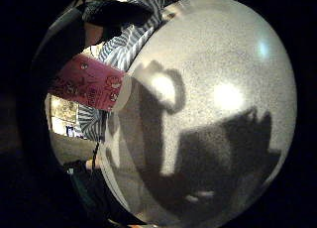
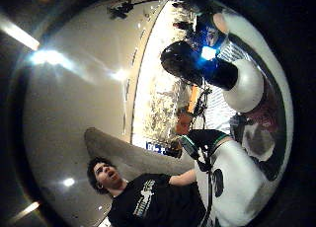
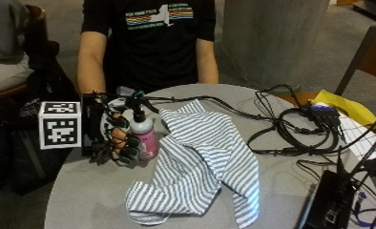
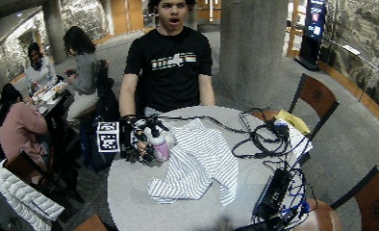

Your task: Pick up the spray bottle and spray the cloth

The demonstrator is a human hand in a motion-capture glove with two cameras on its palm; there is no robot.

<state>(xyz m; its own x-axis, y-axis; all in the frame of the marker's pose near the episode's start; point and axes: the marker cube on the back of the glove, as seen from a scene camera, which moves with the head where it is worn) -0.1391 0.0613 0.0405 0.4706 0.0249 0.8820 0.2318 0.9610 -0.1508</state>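
The gloved right hand (image 3: 115, 138) had its fingers curled around the spray bottle (image 3: 141, 134), wrapped about the pink body below the black nozzle. The bottle stood upright just beside the cloth (image 3: 201, 162), on the edge of the cloth nearest that hand. Whether its base rested on the table (image 3: 86, 195) or hung a little above it could not be told from the outside view; in the little-finger palm view the pink label (image 1: 89, 82) lay close against the palm, with striped fabric behind it and the speckled tabletop (image 1: 223, 89) below, which suggests the bottle was low, at or near the surface.

The cloth, white with blue-grey stripes, lay crumpled across the middle of the table, one corner reaching up beside the bottle and the rest trailing toward the near edge. On the side of the cloth away from the bottle lay a tangle of black cables (image 3: 296, 129).

Judged from this, the grasp was made, so the first part of the task was done or nearly so. Still to do: lift the bottle clear if it was not already up, turn the nozzle toward the cloth and squeeze the trigger. No finger could be seen on the trigger, and no damp patch showed on the cloth, so spraying looked not yet begun.
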